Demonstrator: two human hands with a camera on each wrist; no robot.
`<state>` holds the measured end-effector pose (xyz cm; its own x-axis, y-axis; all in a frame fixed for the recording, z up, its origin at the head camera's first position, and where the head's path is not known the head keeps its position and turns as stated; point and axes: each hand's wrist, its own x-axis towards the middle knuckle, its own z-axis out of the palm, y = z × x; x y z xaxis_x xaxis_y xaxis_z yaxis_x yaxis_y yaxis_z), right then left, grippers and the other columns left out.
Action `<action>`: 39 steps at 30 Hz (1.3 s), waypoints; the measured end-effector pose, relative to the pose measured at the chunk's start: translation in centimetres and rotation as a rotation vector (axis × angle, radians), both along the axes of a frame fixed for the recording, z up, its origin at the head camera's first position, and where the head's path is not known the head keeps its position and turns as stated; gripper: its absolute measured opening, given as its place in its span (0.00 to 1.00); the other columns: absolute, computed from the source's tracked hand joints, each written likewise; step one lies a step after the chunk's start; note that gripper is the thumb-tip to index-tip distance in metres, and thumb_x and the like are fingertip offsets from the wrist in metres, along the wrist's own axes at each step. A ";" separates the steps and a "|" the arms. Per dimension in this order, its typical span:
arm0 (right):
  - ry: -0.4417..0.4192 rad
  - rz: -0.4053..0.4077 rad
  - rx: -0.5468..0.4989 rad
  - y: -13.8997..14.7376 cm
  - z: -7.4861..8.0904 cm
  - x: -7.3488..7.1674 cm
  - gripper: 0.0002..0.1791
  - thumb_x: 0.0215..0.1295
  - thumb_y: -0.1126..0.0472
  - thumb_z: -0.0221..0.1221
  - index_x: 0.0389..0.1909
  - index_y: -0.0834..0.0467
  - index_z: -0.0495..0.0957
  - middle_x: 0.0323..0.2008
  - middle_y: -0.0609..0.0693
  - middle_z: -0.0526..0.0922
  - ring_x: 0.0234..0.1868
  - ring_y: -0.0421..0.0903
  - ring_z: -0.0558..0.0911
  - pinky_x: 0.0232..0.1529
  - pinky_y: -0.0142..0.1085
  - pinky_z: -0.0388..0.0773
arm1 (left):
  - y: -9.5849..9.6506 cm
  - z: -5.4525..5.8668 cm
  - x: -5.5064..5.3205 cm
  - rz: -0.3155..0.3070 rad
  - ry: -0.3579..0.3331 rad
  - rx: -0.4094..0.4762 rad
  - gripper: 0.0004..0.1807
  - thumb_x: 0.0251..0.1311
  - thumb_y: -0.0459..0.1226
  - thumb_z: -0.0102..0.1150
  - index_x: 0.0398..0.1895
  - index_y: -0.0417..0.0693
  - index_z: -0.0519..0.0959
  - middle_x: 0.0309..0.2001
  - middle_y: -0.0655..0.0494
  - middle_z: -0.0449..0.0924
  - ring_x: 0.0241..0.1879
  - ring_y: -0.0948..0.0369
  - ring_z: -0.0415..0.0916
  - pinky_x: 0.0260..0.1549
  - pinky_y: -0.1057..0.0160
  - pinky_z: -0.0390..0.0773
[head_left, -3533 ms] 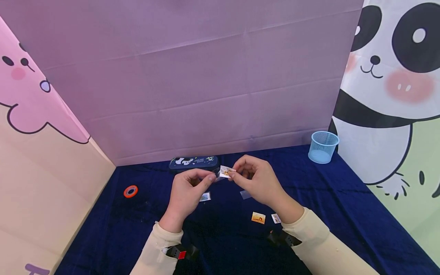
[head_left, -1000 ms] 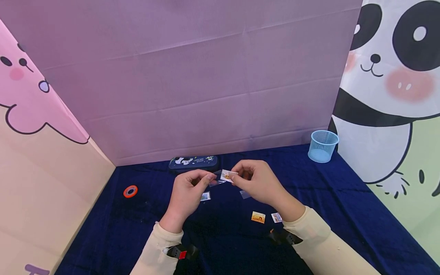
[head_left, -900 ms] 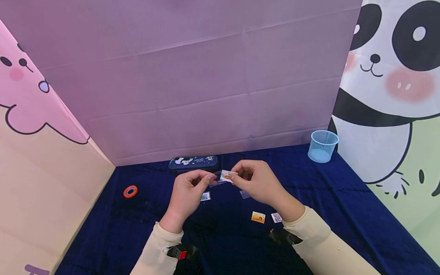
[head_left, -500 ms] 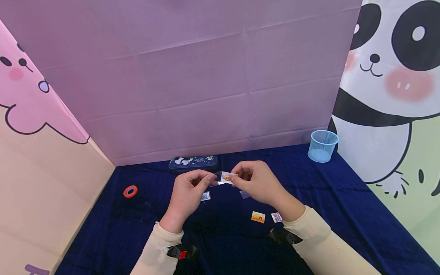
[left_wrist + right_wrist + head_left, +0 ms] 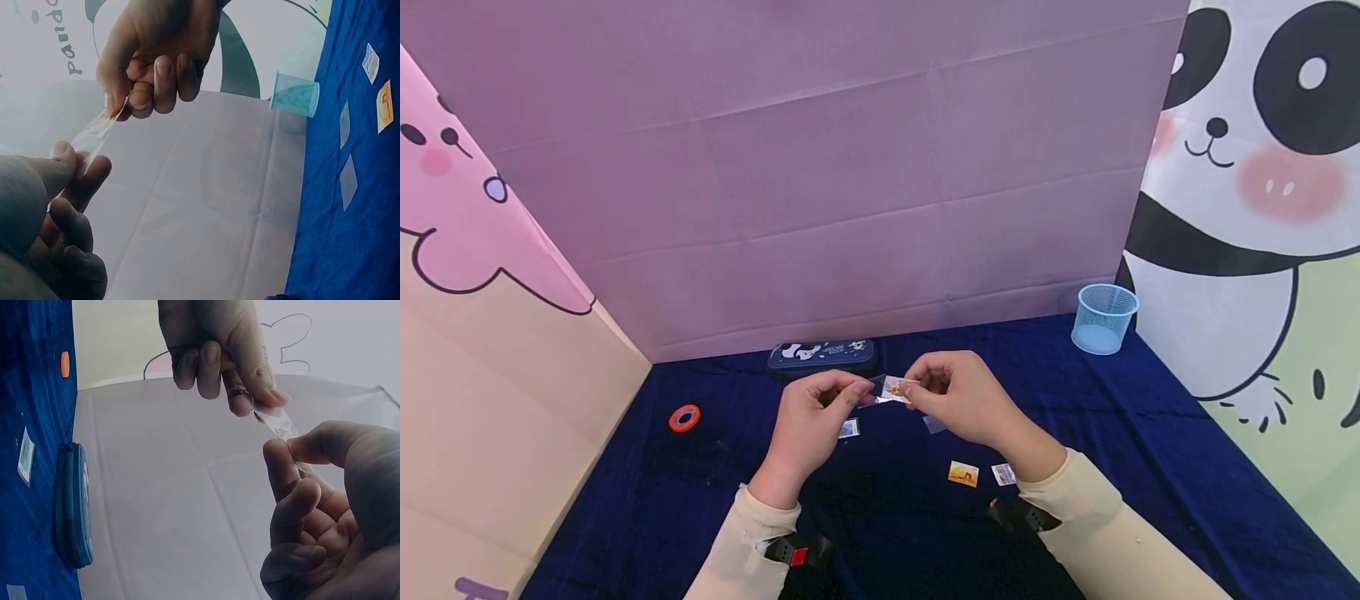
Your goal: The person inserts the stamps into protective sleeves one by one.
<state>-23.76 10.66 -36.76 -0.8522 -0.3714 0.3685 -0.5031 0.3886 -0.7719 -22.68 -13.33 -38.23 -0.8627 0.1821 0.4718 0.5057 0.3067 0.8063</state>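
My left hand pinches a small clear plastic sleeve between thumb and forefinger. With thumb and forefinger my right hand grips a small white-edged stamp bearing an orange-brown picture. Sleeve and stamp overlap between the two hands, raised above the table; the stamp's right part is hidden by my right fingers. In the left wrist view, the sleeve runs slantwise from my left fingers up to my right thumb. The right wrist view shows the glossy sleeve reaching my right fingertips.
On the dark blue cloth lie an orange stamp, another stamp, a blue-pictured stamp and clear sleeves. Behind stand a navy pencil case and a light blue mesh basket. An orange tape roll lies left.
Since the earliest frame, my right hand and the stamp have come down slightly, and more of the clear sleeve shows by my left fingers. In the last half second they barely move.
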 end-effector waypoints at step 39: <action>0.059 -0.043 0.042 0.2 0.3 0.0 0.03 0.72 0.56 0.68 0.41 0.48 0.89 0.24 0.42 0.79 0.21 0.44 0.74 0.21 0.35 0.69 | 0.1 0.1 0.1 0.029 -0.035 -0.019 0.06 0.76 0.40 0.61 0.49 0.55 0.86 0.41 0.65 0.90 0.18 0.56 0.72 0.17 0.63 0.71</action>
<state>-23.75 10.87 -36.47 -0.8447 -0.3516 0.4035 -0.5298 0.4423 -0.7236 -22.55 -13.22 -38.18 -0.8837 0.1660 0.4376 0.4679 0.3364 0.8173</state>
